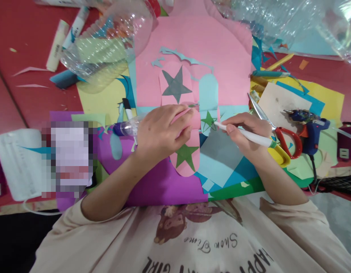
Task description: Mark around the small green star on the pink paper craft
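My right hand (246, 132) pinches a white marker (253, 137) with a green end. Its tip touches a green star (208, 120) on a light blue paper strip (208, 89) with a rounded top. My left hand (165, 127) lies with fingers spread over pink paper strips beside the star, holding them down. Below its fingers a pink rounded strip (182, 171) bears another green star (188, 154). Above it, a dark grey-green star (176, 85) marks a second pink strip. What lies beneath my left palm is hidden.
Red-handled scissors (289, 142) and a blue glue gun (311, 136) lie on the right. Clear plastic bottles (113, 41) stand at the far side, around a large pink sheet (220, 41). Purple card (155, 185) and paper scraps cover the near side. A phone-like blurred object (69, 155) is left.
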The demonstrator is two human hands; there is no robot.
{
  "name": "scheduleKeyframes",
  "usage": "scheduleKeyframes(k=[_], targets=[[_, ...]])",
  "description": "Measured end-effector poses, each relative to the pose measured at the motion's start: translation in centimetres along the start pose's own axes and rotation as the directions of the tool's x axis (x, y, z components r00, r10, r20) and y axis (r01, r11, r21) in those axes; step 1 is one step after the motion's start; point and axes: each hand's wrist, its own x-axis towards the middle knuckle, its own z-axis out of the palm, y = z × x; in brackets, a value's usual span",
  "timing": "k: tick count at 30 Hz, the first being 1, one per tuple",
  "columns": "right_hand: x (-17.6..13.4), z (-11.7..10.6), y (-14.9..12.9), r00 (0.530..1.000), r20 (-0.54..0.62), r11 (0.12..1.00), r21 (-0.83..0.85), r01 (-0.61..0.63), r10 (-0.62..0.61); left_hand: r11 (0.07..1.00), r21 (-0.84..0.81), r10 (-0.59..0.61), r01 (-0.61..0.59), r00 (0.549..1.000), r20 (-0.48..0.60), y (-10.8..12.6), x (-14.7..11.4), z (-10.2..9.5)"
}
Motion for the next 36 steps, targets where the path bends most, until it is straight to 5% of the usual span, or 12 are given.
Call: scheduleKeyframes(k=[26,31,36], targets=[[-0.05,0.07,-0.21,0.999,0.037,0.999,0.027,0.031,-0.032,0.987,0.141,0.088,-0.075,0.992,-0.094,0.12,0.22,-0.06],[-0.17,-0.24,0.06,0.996,-0.091,0.996,0.081,0.029,-0.021,0.997,0.070,0.015,-0.016,1.000,0.018,-0.01,0.02,-0.03],[-0.05,-0.26,0.43,0.985,-0.172,0.993,0.113,0.034,-0.014,0.991,0.123,0.049,-0.051,0.999,0.015,0.26,-0.16,-0.34]])
